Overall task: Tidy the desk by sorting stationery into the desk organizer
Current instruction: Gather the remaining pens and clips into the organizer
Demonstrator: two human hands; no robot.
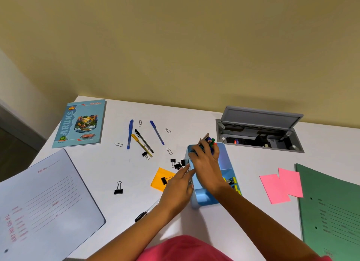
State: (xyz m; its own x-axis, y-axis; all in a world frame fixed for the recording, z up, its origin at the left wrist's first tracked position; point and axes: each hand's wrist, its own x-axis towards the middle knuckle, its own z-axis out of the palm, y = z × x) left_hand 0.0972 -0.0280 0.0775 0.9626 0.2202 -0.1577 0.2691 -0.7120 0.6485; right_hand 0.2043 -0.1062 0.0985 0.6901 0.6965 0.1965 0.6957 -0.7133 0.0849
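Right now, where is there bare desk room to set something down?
Free: between the blue plastic organizer and pink paper notes; between the pale file folder and lone black binder clip. Crowded: scattered pens and clips left of the organizer.

A plain yellow-beige wall (pixel 175 36) rises behind the far edge of the white tabletop (pixel 243 163), with a soft shadow on it toward the right. A grey cable box (pixel 259 142) is sunk near the far right corner, its lid (pixel 261 116) raised. Dark floor (pixel 13 155) shows past the left edge.
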